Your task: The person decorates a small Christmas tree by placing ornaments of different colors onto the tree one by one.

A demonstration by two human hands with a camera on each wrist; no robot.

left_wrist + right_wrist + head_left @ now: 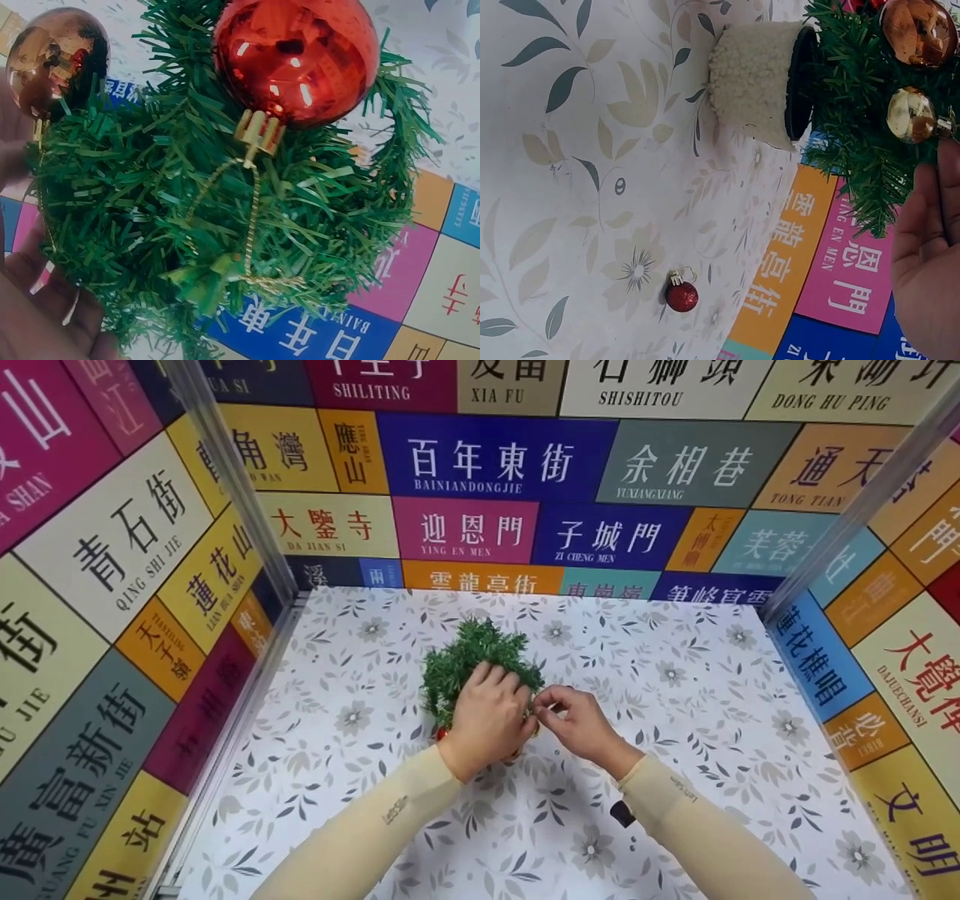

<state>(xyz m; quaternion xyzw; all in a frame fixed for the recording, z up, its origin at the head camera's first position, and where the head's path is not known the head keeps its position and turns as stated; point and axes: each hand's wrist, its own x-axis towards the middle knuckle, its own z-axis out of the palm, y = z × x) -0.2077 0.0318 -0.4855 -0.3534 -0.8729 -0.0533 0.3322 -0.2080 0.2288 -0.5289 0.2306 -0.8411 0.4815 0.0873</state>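
Observation:
A small artificial Christmas tree (472,652) stands on the table, its pot covered in cream fleece (754,82). My left hand (491,724) grips its near-side branches, the fingertips partly hidden in the greenery. Just to the right, my right hand (585,727) has thumb and forefinger brought together at the branches. In the right wrist view, its fingers (930,202) pinch near the cap of a gold bauble (910,115); the exact contact is cut off. A copper bauble (919,30) hangs beside it. The left wrist view shows a shiny red bauble (296,56) on a gold cord.
A glittery red bauble (682,295) lies loose on the table, apart from the tree. The white tabletop (337,810) has a leaf and flower print. Panels with coloured signs (495,457) wall in the back and both sides, with metal posts (240,487) at the corners.

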